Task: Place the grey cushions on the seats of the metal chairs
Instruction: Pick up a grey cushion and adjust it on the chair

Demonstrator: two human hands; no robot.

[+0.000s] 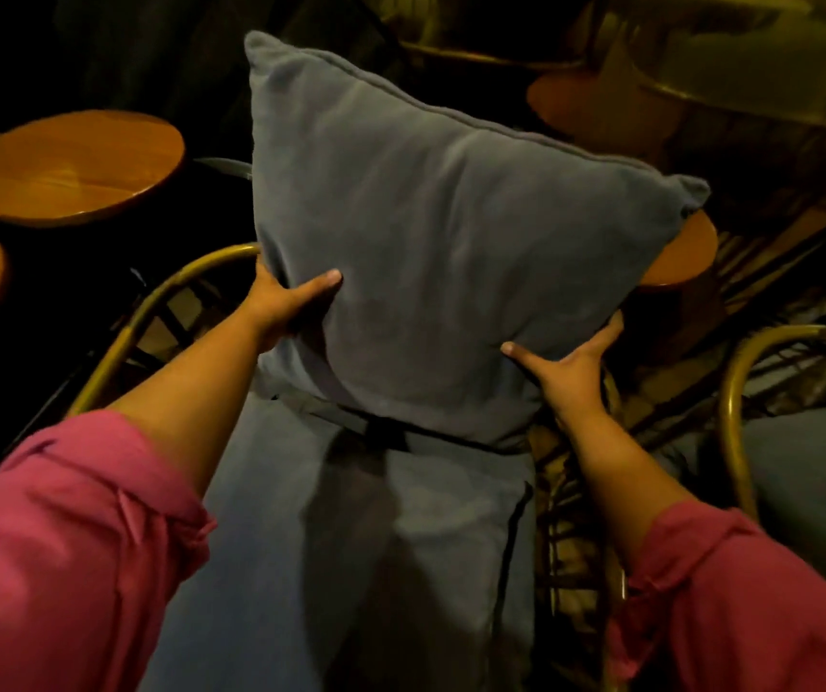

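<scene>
Both hands gripping grey cushion [431,242]: my left hand [283,304] clamps its left edge, right hand [568,367] its lower right edge. Cushion upright over metal chair [151,312], bottom edge touching second grey cushion [351,541] lying below on seat.

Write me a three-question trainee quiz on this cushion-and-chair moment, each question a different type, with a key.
1. True or false: only the left hand holds the upright grey cushion.
2. Multiple choice: What lies directly below the held cushion? A) a bare wooden seat B) another grey cushion C) a folded towel
3. Fill in: The curved rail of the metal chair shows beside the ___ forearm.

Key
1. False: the right hand grips the opposite lower edge, thumb on the front face.
2. B
3. left
</scene>
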